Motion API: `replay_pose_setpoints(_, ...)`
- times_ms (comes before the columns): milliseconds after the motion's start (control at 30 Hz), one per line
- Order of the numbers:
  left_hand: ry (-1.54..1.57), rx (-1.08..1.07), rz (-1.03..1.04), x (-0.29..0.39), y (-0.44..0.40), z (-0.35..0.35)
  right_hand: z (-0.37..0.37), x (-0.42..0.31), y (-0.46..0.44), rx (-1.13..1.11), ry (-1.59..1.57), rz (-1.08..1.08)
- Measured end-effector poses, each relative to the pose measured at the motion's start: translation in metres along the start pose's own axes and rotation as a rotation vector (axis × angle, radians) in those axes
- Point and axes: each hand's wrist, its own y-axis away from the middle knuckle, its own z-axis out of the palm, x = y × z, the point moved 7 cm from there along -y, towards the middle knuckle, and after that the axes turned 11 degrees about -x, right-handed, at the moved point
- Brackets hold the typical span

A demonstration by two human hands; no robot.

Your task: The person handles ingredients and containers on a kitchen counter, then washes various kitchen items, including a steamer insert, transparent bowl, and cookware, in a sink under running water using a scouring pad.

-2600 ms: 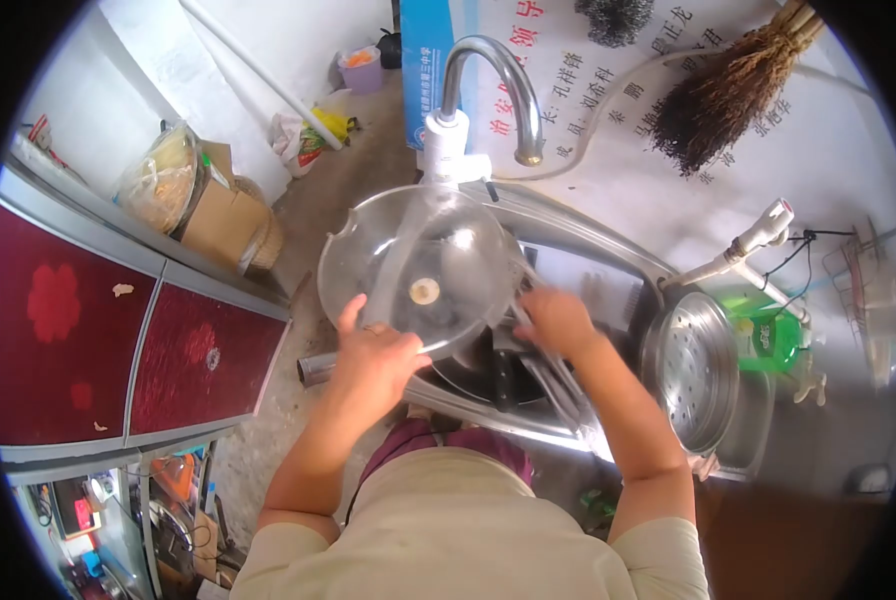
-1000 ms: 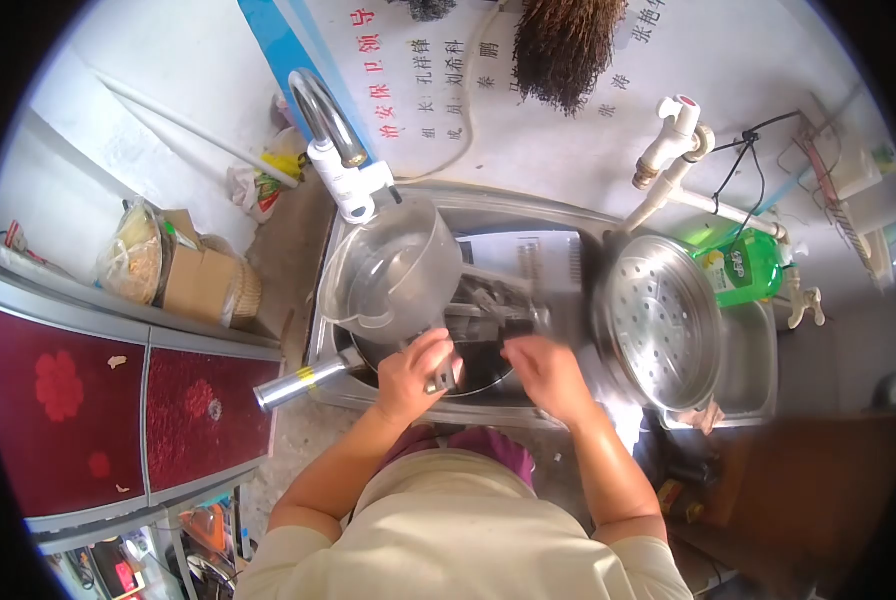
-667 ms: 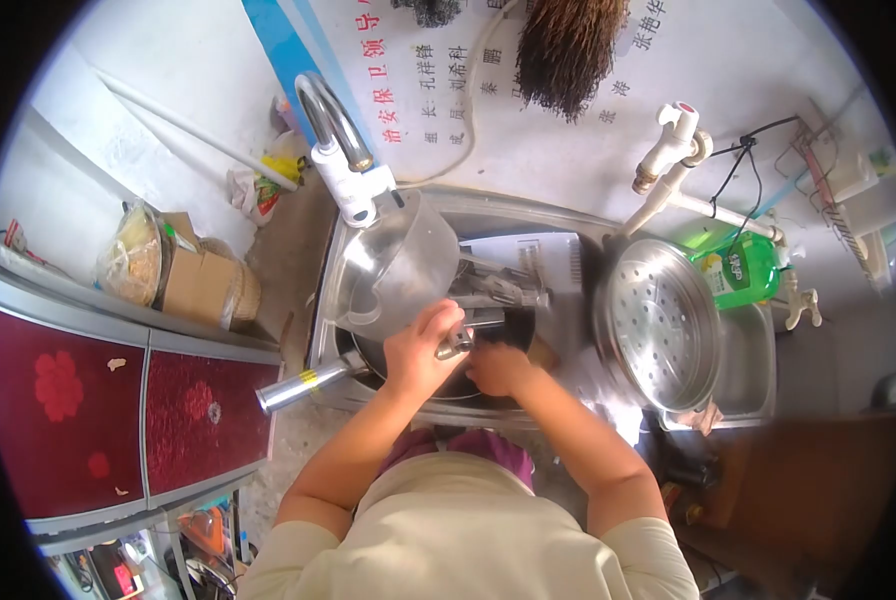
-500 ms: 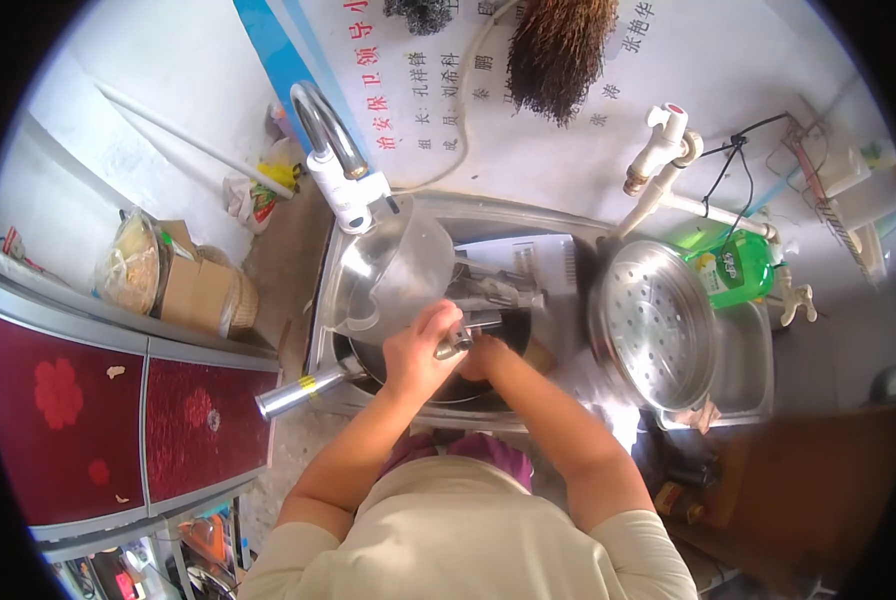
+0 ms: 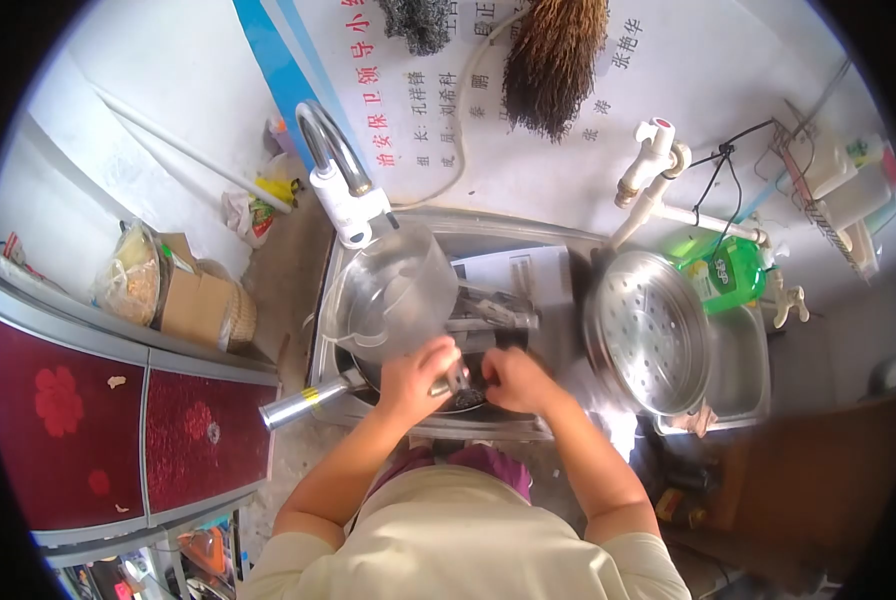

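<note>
My left hand (image 5: pixel 418 382) is closed around a shiny metal utensil (image 5: pixel 455 380) above the dark pan (image 5: pixel 362 362); its kind is mostly hidden by my fingers. Just to the right, my right hand (image 5: pixel 518 381) is curled into a fist, with a dark bit showing above it. What it grips I cannot make out. Between the hands, low in the pan, lies a dark, mesh-like clump (image 5: pixel 467 399). The pan's metal handle (image 5: pixel 303 400), with a yellow band, sticks out to the left. Several metal utensils (image 5: pixel 493 308) lie just beyond my hands.
Behind my left hand, a clear plastic vessel (image 5: pixel 413 290) stands in the metal sink (image 5: pixel 478 222) below the faucet (image 5: pixel 343 190). On the right are a perforated steamer tray (image 5: pixel 653 335) and a green detergent bottle (image 5: pixel 733 275). A straw brush (image 5: pixel 558 70) hangs on the wall.
My right hand has moved from under my left hand out to the right and is now a visible fist. My left hand has shifted slightly down with the metal utensil.
</note>
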Motion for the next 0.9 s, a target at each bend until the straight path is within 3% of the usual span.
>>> replay_pose_setpoints(167,0.061,-0.19,0.044,0.007,0.02,0.003,-0.051,-0.01,0.06,0.363,-0.416,-0.043)
replay_pose_setpoints(233,0.058,-0.377,0.063,0.008,0.029,0.011,-0.064,-0.002,0.071,0.525,-0.478,-0.027)
replay_pose_setpoints(467,0.144,-0.691,0.056,0.01,0.037,-0.002,-0.078,0.007,0.069,0.797,-0.925,-0.024)
replay_pose_setpoints(567,0.345,-0.682,0.007,-0.004,0.031,-0.02,-0.081,-0.001,0.062,0.873,-1.096,-0.095)
replay_pose_setpoints(633,0.469,-0.32,-0.015,-0.011,0.011,-0.05,-0.08,-0.002,0.055,0.907,-1.234,-0.215)
replay_pose_setpoints(700,0.829,-0.147,-0.291,-0.029,0.002,-0.05,-0.077,-0.008,0.047,0.925,-1.44,-0.334)
replay_pose_setpoints(733,1.04,-0.11,-0.354,-0.031,-0.005,-0.04,-0.076,-0.013,0.044,0.934,-1.54,-0.398)
replay_pose_setpoints(833,1.155,-0.04,-0.526,-0.017,-0.033,-0.016,-0.075,-0.031,0.036,0.851,-1.728,-0.604)
replay_pose_setpoints(900,1.381,-0.148,-0.576,-0.003,-0.054,-0.003,-0.068,-0.035,0.034,0.828,-1.758,-0.593)
